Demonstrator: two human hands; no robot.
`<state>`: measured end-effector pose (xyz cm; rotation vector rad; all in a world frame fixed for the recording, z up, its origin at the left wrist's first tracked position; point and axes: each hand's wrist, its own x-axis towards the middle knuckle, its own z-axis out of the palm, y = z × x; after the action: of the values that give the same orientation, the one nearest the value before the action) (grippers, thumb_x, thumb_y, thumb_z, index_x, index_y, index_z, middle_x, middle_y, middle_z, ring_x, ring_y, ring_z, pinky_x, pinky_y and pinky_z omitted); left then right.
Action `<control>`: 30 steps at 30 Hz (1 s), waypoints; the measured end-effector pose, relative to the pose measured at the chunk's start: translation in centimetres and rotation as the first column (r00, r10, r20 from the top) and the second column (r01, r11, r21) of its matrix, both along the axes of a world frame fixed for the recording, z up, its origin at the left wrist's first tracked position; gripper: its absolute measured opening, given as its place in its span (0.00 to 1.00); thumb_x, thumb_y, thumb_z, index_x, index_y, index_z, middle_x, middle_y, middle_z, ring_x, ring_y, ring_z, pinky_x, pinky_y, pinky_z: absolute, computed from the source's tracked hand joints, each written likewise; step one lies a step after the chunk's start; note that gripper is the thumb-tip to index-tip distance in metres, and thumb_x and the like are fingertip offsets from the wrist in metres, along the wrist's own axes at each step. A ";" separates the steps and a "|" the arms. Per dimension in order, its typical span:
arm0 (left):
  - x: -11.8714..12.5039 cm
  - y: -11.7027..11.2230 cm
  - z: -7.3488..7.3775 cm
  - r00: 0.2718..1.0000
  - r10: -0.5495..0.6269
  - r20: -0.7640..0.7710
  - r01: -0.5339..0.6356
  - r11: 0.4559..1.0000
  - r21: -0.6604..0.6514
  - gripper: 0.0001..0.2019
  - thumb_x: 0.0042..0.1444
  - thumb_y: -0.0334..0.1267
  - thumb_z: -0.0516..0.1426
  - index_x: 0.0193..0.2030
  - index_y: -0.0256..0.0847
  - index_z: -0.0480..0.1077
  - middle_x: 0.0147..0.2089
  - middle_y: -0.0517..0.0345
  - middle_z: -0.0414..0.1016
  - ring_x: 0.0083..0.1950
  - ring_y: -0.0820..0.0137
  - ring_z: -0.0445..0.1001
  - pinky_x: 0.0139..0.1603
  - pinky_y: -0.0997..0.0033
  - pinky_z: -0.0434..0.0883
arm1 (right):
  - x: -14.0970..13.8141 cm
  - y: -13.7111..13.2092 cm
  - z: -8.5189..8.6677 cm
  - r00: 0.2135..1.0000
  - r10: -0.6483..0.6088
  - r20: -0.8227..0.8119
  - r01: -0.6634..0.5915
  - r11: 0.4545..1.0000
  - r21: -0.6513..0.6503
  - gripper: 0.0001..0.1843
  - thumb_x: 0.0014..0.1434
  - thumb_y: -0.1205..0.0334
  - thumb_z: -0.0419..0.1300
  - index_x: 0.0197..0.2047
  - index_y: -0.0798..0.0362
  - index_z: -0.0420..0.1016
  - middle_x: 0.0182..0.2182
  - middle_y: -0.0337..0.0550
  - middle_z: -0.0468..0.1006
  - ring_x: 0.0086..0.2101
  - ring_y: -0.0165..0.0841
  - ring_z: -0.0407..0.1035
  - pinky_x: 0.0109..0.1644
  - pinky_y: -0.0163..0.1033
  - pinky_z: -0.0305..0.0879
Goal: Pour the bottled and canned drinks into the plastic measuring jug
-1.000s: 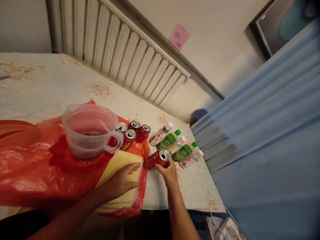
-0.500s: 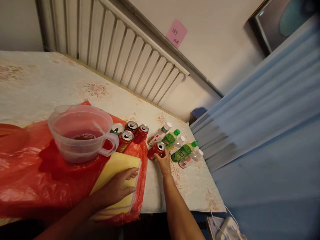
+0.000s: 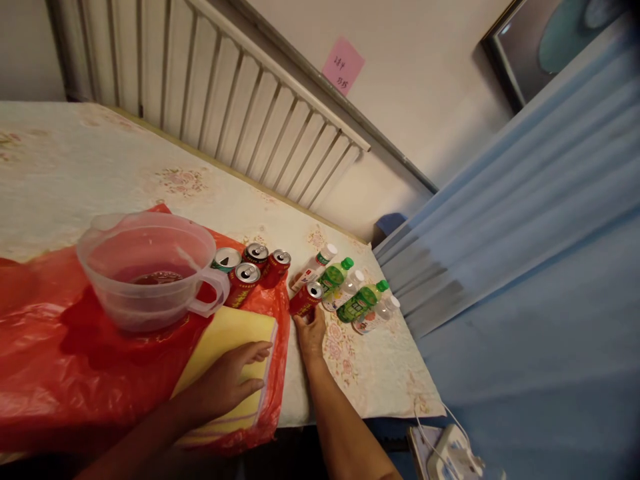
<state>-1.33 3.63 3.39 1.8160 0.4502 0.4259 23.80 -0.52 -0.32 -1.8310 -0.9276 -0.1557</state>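
Note:
My right hand [image 3: 312,332] is just in front of a red drink can [image 3: 303,301], its thumb and fingers apart around the can's lower end. Whether the fingertips still touch the can, I cannot tell. The can stands upright, its top opened. My left hand [image 3: 237,373] hovers or rests, open and palm inward, over a flat yellow pad [image 3: 243,323] with a pale edge. To the left is a clear plastic measuring jug [image 3: 145,303] holding some dark reddish liquid. Beside its handle stand several cans, among them a red one [image 3: 276,268] and a green-rimmed one [image 3: 227,259].
Behind the can, several bottles stand in a row, including a green-labelled one [image 3: 361,303]. A red plastic bag [image 3: 40,347] lies spread under the jug on the flowered tablecloth [image 3: 270,220]. A blue curtain [image 3: 525,267] hangs at the right; a white power strip [image 3: 453,453] lies below.
My right hand has slid back and slightly left off the red can, which stays in place by the bottles. My left hand has hardly moved. The view has shifted a little.

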 end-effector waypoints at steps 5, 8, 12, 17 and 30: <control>-0.3 -0.1 -0.3 1.000 0.008 -0.006 -0.008 1.000 -0.018 0.30 0.51 0.38 0.56 0.62 0.36 0.66 0.61 0.44 0.75 0.63 0.58 0.73 0.64 0.57 0.70 | 0.7 0.6 -0.5 1.000 0.010 0.007 -0.009 0.999 -0.054 0.20 0.49 0.57 0.66 0.46 0.54 0.75 0.40 0.46 0.78 0.39 0.39 0.70 0.45 0.42 0.66; -0.4 -0.1 -0.3 1.000 0.019 -0.002 -0.019 1.000 -0.012 0.30 0.51 0.38 0.56 0.62 0.36 0.66 0.60 0.44 0.75 0.62 0.58 0.73 0.64 0.57 0.70 | 0.8 0.9 -0.6 1.000 0.007 -0.001 -0.007 0.998 -0.058 0.19 0.49 0.58 0.65 0.45 0.54 0.75 0.38 0.45 0.78 0.38 0.38 0.69 0.44 0.41 0.65; -0.5 -0.1 -0.1 1.000 0.021 -0.013 -0.021 1.000 -0.017 0.29 0.50 0.39 0.56 0.61 0.36 0.67 0.59 0.44 0.76 0.61 0.57 0.74 0.63 0.56 0.70 | 0.9 1.2 -0.7 1.000 0.020 -0.001 -0.020 0.998 -0.056 0.19 0.50 0.59 0.65 0.46 0.54 0.75 0.38 0.44 0.78 0.38 0.38 0.69 0.43 0.40 0.65; -0.6 -0.2 -0.1 1.000 0.024 -0.002 -0.024 0.999 -0.023 0.29 0.50 0.39 0.56 0.61 0.37 0.67 0.59 0.44 0.77 0.61 0.57 0.74 0.64 0.54 0.70 | 1.1 1.4 -1.0 1.000 0.025 0.010 -0.024 0.998 -0.053 0.20 0.50 0.59 0.64 0.47 0.53 0.75 0.37 0.42 0.78 0.39 0.38 0.69 0.43 0.39 0.65; -0.5 -0.2 -0.1 1.000 0.021 -0.007 -0.022 0.999 -0.028 0.27 0.51 0.37 0.56 0.60 0.37 0.68 0.59 0.45 0.76 0.61 0.57 0.74 0.62 0.56 0.71 | 1.1 1.7 -0.9 1.000 0.026 0.011 -0.025 0.998 -0.066 0.23 0.50 0.58 0.65 0.50 0.54 0.75 0.40 0.46 0.79 0.39 0.38 0.71 0.44 0.41 0.66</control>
<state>-1.85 3.46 3.25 1.7874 0.4783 0.4266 24.94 1.13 -1.18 -1.8796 -0.9738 -0.1217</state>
